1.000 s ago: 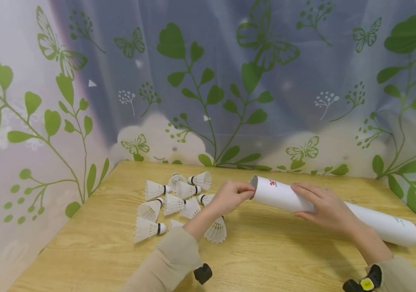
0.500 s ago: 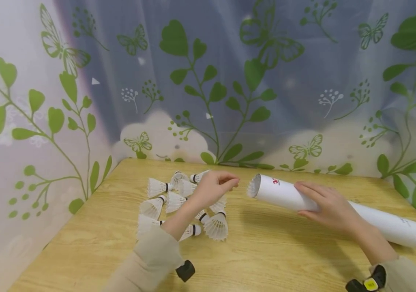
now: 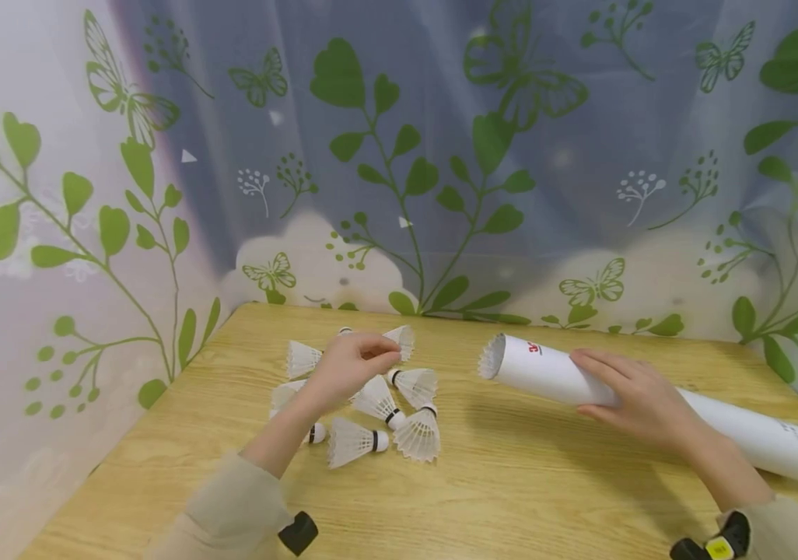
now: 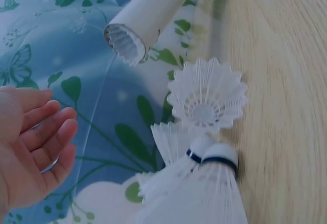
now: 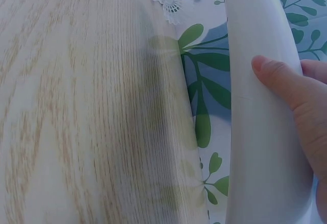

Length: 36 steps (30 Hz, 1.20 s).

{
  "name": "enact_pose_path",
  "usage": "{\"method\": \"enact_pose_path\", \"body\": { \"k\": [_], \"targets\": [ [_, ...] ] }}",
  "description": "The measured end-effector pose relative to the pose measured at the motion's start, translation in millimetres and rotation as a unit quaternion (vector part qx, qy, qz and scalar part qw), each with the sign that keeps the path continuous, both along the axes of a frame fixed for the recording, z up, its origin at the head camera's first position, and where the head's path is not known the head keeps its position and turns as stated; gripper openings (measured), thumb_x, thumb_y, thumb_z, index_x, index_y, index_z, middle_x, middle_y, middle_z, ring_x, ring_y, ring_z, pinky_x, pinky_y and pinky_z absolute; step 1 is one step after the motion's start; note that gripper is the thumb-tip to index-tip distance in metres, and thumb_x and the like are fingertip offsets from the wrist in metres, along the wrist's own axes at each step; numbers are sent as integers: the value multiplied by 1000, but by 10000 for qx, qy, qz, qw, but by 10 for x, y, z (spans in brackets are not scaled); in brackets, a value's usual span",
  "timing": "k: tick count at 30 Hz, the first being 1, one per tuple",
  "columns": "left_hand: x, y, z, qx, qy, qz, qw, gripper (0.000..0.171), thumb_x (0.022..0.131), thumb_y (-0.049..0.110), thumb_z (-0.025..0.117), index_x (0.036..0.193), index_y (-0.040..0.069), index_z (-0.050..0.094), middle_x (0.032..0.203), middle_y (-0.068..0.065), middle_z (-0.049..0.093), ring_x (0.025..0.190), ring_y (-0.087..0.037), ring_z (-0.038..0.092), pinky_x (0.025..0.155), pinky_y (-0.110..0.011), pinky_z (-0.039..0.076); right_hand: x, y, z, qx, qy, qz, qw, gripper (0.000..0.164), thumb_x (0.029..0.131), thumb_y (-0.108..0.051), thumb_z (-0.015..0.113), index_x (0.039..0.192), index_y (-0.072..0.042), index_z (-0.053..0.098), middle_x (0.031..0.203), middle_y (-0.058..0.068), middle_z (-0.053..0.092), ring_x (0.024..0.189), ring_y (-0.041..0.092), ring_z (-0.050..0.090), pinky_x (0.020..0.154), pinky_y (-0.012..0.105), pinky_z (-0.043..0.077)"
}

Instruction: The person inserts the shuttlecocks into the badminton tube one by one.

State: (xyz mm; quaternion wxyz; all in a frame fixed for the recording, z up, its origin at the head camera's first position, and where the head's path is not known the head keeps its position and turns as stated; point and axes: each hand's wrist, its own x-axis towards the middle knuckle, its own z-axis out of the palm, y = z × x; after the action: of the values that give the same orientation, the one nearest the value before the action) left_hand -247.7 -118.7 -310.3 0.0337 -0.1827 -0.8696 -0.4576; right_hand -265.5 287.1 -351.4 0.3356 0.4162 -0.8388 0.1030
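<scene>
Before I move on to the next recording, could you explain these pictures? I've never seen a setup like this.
There is no machine; a person works bare-handed, so "grip" here means a hand. The widest view comes from a camera worn on the head, looking forward and down; the other two come from cameras on the left and right wrists. On the wood-grain table lies a cluster of white shuttlecocks; the left grip is above them, fingers loosely curled and empty. The right grip holds a white tube with its open end raised; a scalloped white edge shows in that end.
</scene>
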Motion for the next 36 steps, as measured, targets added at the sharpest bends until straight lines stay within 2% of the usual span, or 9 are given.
{"method": "enact_pose_path", "body": {
  "k": [7, 11, 16, 21, 26, 29, 33, 36],
  "targets": [
    [86, -328, -64, -410, 103, 277, 9987, 23, 89, 22, 63, 106, 9, 68, 100, -2, 66, 92, -20, 61, 80, -37, 50, -10, -2, 3, 31, 26, 14, 10000, 69, 85, -62, 47, 126, -8, 56, 117, 13, 59, 95, 31, 59, 72, 50, 47],
    [156, -515, -109, -552, 37, 339, 9979, 24, 88, 19, 63, 108, 5, 67, 99, -5, 67, 91, -22, 61, 78, -38, 50, 0, 1, 12, 25, 15, 16, 10000, 69, 85, -62, 48, 126, -7, 56, 117, 13, 59, 96, 32, 59, 73, 50, 47],
    [265, -729, -150, -826, -65, 421, 9957, 27, 88, 20, 64, 109, 3, 66, 97, -4, 67, 90, -21, 61, 77, -39, 49, 8, 4, 16, 17, 11, 6, 10000, 70, 85, -62, 48, 126, -7, 56, 118, 14, 59, 96, 32, 58, 73, 50, 47],
    [345, -907, -214, -1144, -92, 530, 9920, 27, 87, 20, 65, 107, 2, 67, 93, -2, 66, 86, -19, 61, 77, -39, 49, 14, 0, 9, 2, 41, 10, 10000, 71, 85, -64, 43, 125, -7, 56, 118, 14, 59, 96, 33, 58, 73, 51, 47],
    [410, -1041, -272, -1386, -179, 729, 9875, 25, 86, 20, 66, 103, 2, 67, 90, -1, 66, 85, -19, 61, 76, -39, 49, 24, 4, -10, 58, -31, -124, 9999, 73, 86, -66, 37, 126, -7, 56, 119, 13, 58, 98, 32, 58, 74, 51, 47],
    [440, -1100, -303, -1498, -166, 856, 9849, 21, 84, 19, 66, 97, 3, 68, 83, 0, 64, 77, -16, 58, 70, -35, 48, 27, 9, -17, 92, -51, -150, 9998, 73, 87, -66, 36, 125, -6, 56, 119, 13, 58, 99, 32, 58, 74, 51, 47],
    [472, -1162, -347, -1549, -112, 955, 9832, 18, 82, 18, 69, 92, 3, 69, 71, 2, 58, 67, -13, 51, 61, -31, 43, 32, 15, -11, 57, -45, -72, 9999, 71, 86, -64, 42, 125, -6, 56, 119, 14, 59, 98, 32, 58, 72, 51, 47],
    [493, -1191, -380, -1610, -147, 956, 9822, 20, 81, 19, 70, 92, 3, 69, 71, 2, 57, 66, -12, 50, 59, -30, 43, 32, 17, -12, 34, -30, -24, 10000, 69, 85, -63, 47, 125, -7, 56, 118, 13, 59, 97, 32, 58, 71, 52, 47]
  ]
}}
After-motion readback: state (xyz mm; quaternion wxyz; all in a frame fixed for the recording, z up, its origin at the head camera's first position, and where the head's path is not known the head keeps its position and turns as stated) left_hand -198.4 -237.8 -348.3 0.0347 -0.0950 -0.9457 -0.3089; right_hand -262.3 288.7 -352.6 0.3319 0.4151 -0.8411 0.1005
